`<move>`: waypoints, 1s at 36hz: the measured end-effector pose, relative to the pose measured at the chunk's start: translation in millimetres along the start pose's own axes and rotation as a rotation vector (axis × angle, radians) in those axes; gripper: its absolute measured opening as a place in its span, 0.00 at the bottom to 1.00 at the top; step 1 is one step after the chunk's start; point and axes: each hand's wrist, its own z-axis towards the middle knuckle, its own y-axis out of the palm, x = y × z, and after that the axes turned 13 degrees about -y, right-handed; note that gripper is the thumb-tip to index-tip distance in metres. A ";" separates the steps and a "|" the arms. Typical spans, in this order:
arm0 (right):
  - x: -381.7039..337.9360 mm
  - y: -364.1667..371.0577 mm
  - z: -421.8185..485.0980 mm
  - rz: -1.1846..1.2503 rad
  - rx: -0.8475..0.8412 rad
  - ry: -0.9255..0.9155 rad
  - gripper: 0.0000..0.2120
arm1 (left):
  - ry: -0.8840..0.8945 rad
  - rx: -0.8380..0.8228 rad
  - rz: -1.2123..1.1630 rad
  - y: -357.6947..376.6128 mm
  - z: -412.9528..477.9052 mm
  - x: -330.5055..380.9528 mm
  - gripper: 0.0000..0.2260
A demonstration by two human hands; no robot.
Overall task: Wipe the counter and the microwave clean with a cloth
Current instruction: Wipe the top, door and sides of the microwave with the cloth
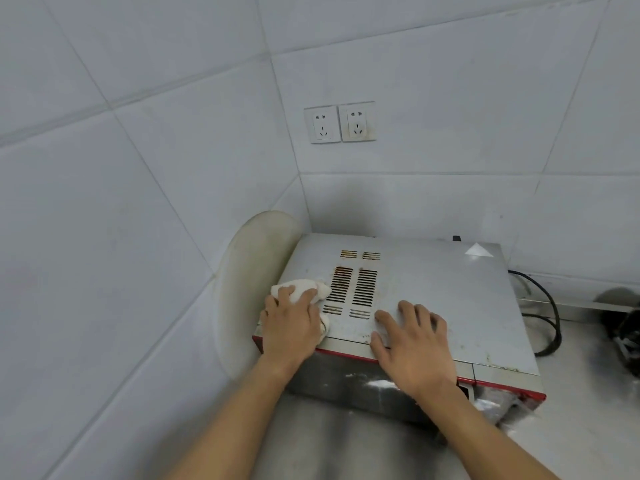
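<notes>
Room: white-tiled corner, twin sockets (339,123) on the wall above the microwave (433,289).
Surface: grey counter (346,445), smudged in front of the microwave.
Edges: pale rounded pipe (249,271) tight against its left side; wall close behind; black cable (550,313) looped just right; open counter in front.
Microwave: long axis ran left to right, red-trimmed door faced the person.
Cloth (301,289): white, bunched at the top's front-left corner, beside the rusty vents (353,289).
Left hand (292,327): fingers curled over the cloth, pressing down.
Right hand (412,344): fingers spread flat on top, holding nothing.
</notes>
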 end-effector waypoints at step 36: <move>-1.0 1.7 1.1 0.015 0.025 0.007 0.21 | 0.061 -0.046 -0.080 30.4 83.3 31.5 0.21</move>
